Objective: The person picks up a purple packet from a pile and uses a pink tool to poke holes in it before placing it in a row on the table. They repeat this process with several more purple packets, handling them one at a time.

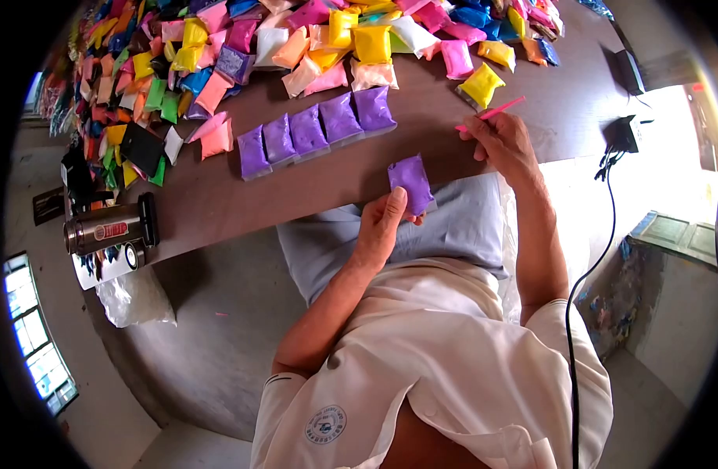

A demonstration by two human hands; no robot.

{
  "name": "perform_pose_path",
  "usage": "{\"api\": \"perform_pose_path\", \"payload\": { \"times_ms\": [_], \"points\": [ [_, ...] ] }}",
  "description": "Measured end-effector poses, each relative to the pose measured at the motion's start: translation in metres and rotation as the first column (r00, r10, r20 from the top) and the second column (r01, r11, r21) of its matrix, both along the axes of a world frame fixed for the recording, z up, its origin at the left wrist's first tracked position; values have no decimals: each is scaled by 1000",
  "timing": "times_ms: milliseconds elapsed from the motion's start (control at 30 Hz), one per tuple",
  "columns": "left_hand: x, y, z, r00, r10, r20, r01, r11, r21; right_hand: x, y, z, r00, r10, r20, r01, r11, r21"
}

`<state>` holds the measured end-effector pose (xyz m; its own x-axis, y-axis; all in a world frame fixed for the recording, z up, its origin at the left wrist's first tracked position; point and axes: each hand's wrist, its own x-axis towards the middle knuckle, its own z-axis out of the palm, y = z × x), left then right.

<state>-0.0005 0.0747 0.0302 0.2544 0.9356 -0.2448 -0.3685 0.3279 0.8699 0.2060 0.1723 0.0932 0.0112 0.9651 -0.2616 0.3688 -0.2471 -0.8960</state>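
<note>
My left hand grips a small purple packet by its lower edge, thumb on top, just off the table's front edge. In my right hand a thin pink stick is pinched between thumb and fingers, pointing up to the right. A yellow packet lies just beyond my right hand. Left of centre, several purple packets stand side by side in a slanting row on the table. The fingers under the held packet are mostly hidden.
A large heap of coloured packets covers the back and left of the brown table. A dark flask lies at the left edge, a clear plastic bag below it. On the right are a black adapter and a hanging cable.
</note>
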Motion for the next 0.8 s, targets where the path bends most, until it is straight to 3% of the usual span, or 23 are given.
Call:
{"api": "perform_pose_path", "payload": {
  "times_ms": [67,167,233,267,333,467,533,567,633,700,767,800],
  "points": [
    [-1,-2,2,993,-18,-118,25,998,59,-1,-2,-1,999,33,13,-33,999,-5],
    [2,-6,3,985,-9,-174,23,996,81,-9,-7,-2,984,107,-139,-110,994,-17],
    [4,-6,3,984,18,-178,-6,998,69,-15,-8,-1,972,101,212,-120,990,78],
    [5,-6,3,983,40,-181,-31,998,53,-15,-7,-2,972,103,209,-122,990,77],
    [6,-6,0,983,66,-174,-60,997,39,-14,-3,-2,895,1,447,-91,980,179],
    [6,-5,-3,989,100,-111,-97,995,33,-14,-15,0,919,24,394,-82,988,129],
    [9,-6,-4,987,94,-134,-87,995,57,-23,-28,1,887,246,392,-285,957,45],
    [10,-7,-5,984,86,-158,-75,994,77,-27,-34,0,885,247,394,-287,957,45],
    [10,-8,-4,986,36,-163,-17,993,113,-32,-45,-2,963,249,-103,-244,968,61],
    [11,-9,0,985,-17,-173,43,987,152,-37,-50,0,931,346,-115,-339,938,76],
    [14,-12,4,983,5,-185,17,992,122,-48,-59,-2,832,267,-486,-296,955,18],
    [13,-13,4,983,8,-184,16,992,125,-51,-61,-1,832,222,-508,-266,964,-15]
  ]
}}
